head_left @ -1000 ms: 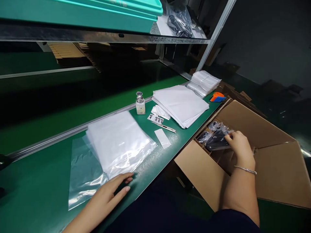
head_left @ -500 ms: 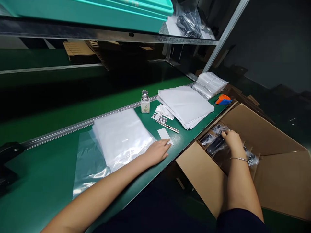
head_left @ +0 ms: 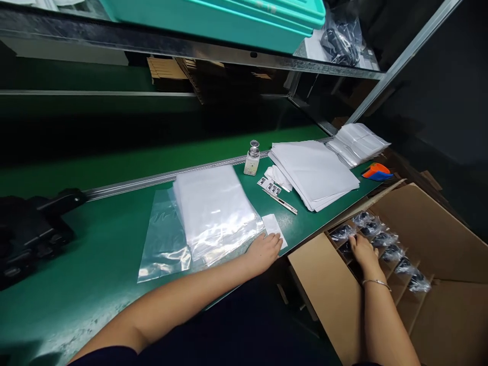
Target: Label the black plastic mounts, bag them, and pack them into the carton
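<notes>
My left hand (head_left: 264,251) lies on the green bench at the near edge, fingers curled, touching a small white paper slip (head_left: 273,224) and the corner of a stack of clear plastic bags (head_left: 214,209). My right hand (head_left: 361,251) reaches down into an open cardboard box (head_left: 320,277) with dividers. Its fingers are among several black items wrapped in clear bags (head_left: 383,239) standing in the slots. What the fingers grip, if anything, is hidden.
Further along the bench are a small glass dispenser bottle (head_left: 251,158), barcode labels (head_left: 269,186), a pen (head_left: 281,201), a pile of white sheets (head_left: 313,173), folded white bags (head_left: 357,143) and an orange-blue tool (head_left: 375,172). A black device (head_left: 30,231) sits at left. Teal trays (head_left: 229,18) rest on the shelf above.
My left hand slid right along the bench from the plastic bags to the white slip. My right hand let the black bagged item sink back and went deeper into the box.
</notes>
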Available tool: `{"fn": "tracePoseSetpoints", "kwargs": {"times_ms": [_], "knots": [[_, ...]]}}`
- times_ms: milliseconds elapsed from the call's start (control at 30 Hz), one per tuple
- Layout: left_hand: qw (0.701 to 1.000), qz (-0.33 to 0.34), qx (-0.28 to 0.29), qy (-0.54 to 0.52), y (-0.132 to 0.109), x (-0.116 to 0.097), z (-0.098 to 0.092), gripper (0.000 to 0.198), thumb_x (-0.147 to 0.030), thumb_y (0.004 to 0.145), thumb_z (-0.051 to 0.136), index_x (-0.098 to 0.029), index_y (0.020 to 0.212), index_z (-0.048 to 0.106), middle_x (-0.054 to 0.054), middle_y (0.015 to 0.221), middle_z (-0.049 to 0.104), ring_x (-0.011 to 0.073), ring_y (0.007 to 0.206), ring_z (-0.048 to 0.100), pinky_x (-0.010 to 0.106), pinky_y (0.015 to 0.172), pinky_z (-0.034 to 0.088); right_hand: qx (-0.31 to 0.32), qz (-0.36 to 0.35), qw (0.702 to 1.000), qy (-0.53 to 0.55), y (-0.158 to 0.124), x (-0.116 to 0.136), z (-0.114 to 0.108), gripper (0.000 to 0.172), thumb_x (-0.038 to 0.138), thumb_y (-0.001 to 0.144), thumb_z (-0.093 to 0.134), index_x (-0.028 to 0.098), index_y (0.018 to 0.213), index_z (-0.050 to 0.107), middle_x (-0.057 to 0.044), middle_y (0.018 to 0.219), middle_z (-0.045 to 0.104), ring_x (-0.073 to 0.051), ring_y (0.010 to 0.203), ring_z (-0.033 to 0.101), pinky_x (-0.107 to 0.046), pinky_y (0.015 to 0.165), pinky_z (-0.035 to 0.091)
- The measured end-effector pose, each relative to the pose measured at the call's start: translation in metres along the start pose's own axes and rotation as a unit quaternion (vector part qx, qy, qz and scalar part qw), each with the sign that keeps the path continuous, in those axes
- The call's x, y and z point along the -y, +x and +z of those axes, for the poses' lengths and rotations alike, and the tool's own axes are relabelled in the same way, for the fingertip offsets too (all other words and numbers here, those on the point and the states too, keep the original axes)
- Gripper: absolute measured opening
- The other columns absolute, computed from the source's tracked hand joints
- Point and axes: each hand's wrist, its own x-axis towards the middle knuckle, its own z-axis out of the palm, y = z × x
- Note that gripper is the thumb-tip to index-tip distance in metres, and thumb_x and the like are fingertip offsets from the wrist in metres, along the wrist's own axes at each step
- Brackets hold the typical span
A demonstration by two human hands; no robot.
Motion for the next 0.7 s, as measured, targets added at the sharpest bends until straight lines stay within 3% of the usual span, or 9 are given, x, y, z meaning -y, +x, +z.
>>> {"fn": "tracePoseSetpoints", "kwargs": {"times_ms": [100, 200, 267, 367, 433, 500, 567, 600, 700], "knots": [[0.999, 0.035, -0.02, 0.006, -0.014, -0.005, 0.003, 0.032, -0.01, 0.093, 0.042, -0.006, 0.12, 0.06, 0.02, 0.121, 0.065, 0.0266, 0.104, 0.064, 0.039, 0.081, 0.049, -0.182, -0.001, 0.977, 0.11, -0.029, 0.015, -0.032, 0.046, 0.036, 0.092, 0.037, 0.006, 0.117, 0.062, -0.025, 0.113, 0.066, -0.037, 0.103, 0.063, -0.049, 0.084, 0.048], [0.998, 0.062, -0.015, -0.007, -0.027, -0.008, 0.0, 0.024, -0.009, 0.091, 0.046, -0.01, 0.103, 0.066, 0.015, 0.102, 0.071, 0.0228, 0.088, 0.066, 0.034, 0.068, 0.049, -0.311, -0.083, 0.905, 0.277, -0.062, 0.053, -0.066, 0.037, 0.038, 0.091, 0.043, 0.012, 0.1, 0.068, -0.018, 0.098, 0.069, -0.031, 0.096, 0.064, -0.044, 0.087, 0.048], [0.998, 0.067, -0.014, -0.016, -0.037, -0.006, -0.009, 0.024, -0.011, 0.094, 0.043, -0.011, 0.098, 0.066, 0.013, 0.095, 0.072, 0.0215, 0.085, 0.067, 0.033, 0.066, 0.049, -0.216, -0.171, 0.882, 0.381, -0.078, 0.092, -0.078, 0.032, 0.041, 0.091, 0.048, 0.017, 0.095, 0.069, -0.013, 0.095, 0.07, -0.027, 0.092, 0.065, -0.04, 0.087, 0.049], [0.996, 0.057, -0.061, -0.044, -0.057, 0.004, -0.033, 0.032, -0.014, 0.099, 0.034, -0.014, 0.099, 0.066, 0.014, 0.105, 0.072, 0.0223, 0.099, 0.067, 0.034, 0.078, 0.052, 0.133, -0.264, 0.844, 0.447, -0.095, 0.158, -0.071, 0.031, 0.047, 0.084, 0.06, 0.022, 0.098, 0.069, -0.008, 0.097, 0.071, -0.025, 0.092, 0.066, -0.038, 0.084, 0.052], [0.989, 0.047, -0.109, -0.085, -0.076, 0.014, -0.051, 0.035, -0.016, 0.1, 0.032, -0.017, 0.101, 0.067, 0.013, 0.115, 0.071, 0.0226, 0.112, 0.064, 0.038, 0.09, 0.052, 0.346, -0.246, 0.765, 0.484, -0.105, 0.197, -0.058, 0.04, 0.055, 0.08, 0.064, 0.022, 0.101, 0.067, -0.007, 0.093, 0.071, -0.023, 0.084, 0.068, -0.035, 0.073, 0.055], [0.98, 0.038, -0.136, -0.138, -0.101, 0.022, -0.065, 0.033, -0.018, 0.099, 0.036, -0.02, 0.1, 0.068, 0.012, 0.118, 0.071, 0.0214, 0.117, 0.063, 0.041, 0.1, 0.05, 0.498, -0.208, 0.655, 0.529, -0.118, 0.23, -0.047, 0.046, 0.061, 0.077, 0.065, 0.021, 0.1, 0.066, -0.005, 0.088, 0.07, -0.019, 0.076, 0.068, -0.032, 0.064, 0.057], [0.97, 0.028, -0.153, -0.188, -0.13, 0.027, -0.072, 0.029, -0.021, 0.098, 0.041, -0.023, 0.099, 0.07, 0.009, 0.118, 0.071, 0.0203, 0.118, 0.063, 0.042, 0.105, 0.047, 0.575, -0.194, 0.569, 0.555, -0.131, 0.26, -0.044, 0.045, 0.058, 0.072, 0.072, 0.019, 0.094, 0.066, -0.003, 0.081, 0.068, -0.015, 0.068, 0.065, -0.027, 0.059, 0.056], [0.964, 0.016, -0.166, -0.209, -0.145, 0.027, -0.072, 0.028, -0.022, 0.098, 0.043, -0.024, 0.099, 0.07, 0.009, 0.118, 0.071, 0.0202, 0.118, 0.063, 0.042, 0.106, 0.047, 0.585, -0.197, 0.549, 0.564, -0.138, 0.274, -0.046, 0.043, 0.054, 0.068, 0.077, 0.018, 0.089, 0.065, -0.001, 0.076, 0.067, -0.013, 0.063, 0.063, -0.025, 0.057, 0.055], [0.914, -0.119, -0.274, -0.274, -0.188, 0.026, -0.067, 0.026, -0.027, 0.097, 0.043, -0.024, 0.107, 0.067, 0.01, 0.123, 0.069, 0.0215, 0.122, 0.059, 0.043, 0.106, 0.045, 0.547, -0.22, 0.55, 0.592, -0.157, 0.316, -0.057, 0.039, 0.044, 0.061, 0.084, 0.017, 0.079, 0.063, 0.003, 0.062, 0.064, -0.008, 0.05, 0.055, -0.02, 0.049, 0.049]]}}
